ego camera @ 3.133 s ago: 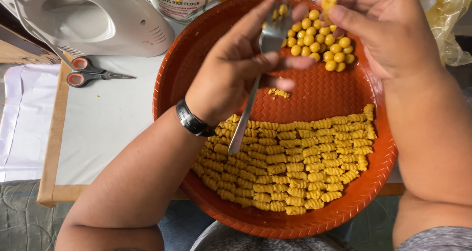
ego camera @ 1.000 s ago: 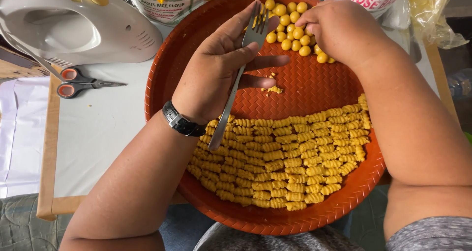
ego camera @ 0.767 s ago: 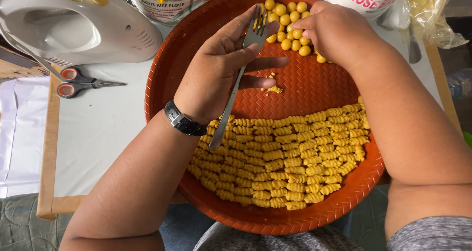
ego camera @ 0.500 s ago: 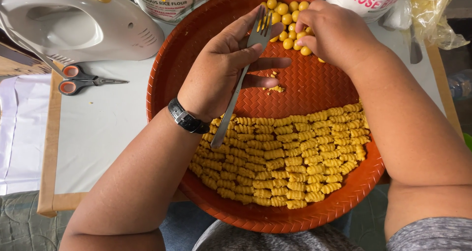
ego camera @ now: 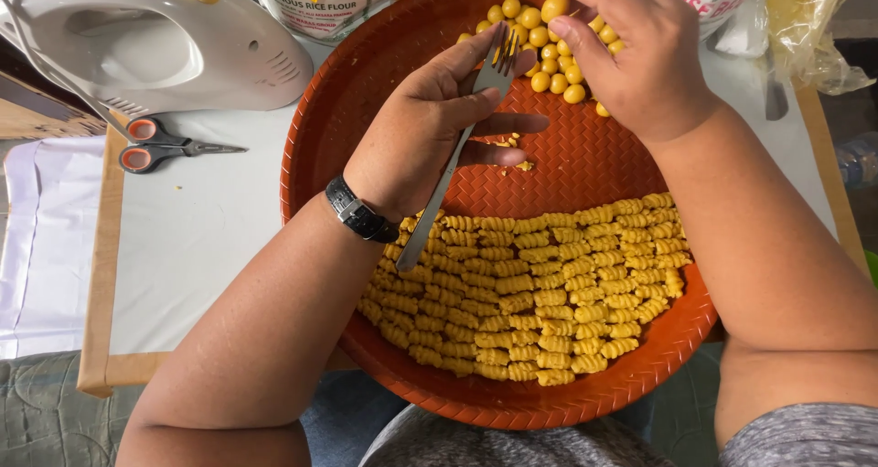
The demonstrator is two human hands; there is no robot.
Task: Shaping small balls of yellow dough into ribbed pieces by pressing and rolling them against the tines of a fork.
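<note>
left hand [ego camera: 416,142] grips fork [ego camera: 455,161], axis 1–7 o'clock | right hand [ego camera: 631,51] fingers pinch dough ball [ego camera: 553,8] | ball at 1 o'clock off tines, right nearer

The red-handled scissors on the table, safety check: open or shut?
Shut: the red-handled scissors lie flat, blades together in one point, on the white table.

You held a metal fork [ego camera: 457,147] tilted, tines up near the far rim of the round orange woven tray [ego camera: 366,92]. Small yellow dough balls [ego camera: 535,42] clustered there; ridged yellow rolls [ego camera: 540,293] lay in rows across the near half.
</note>
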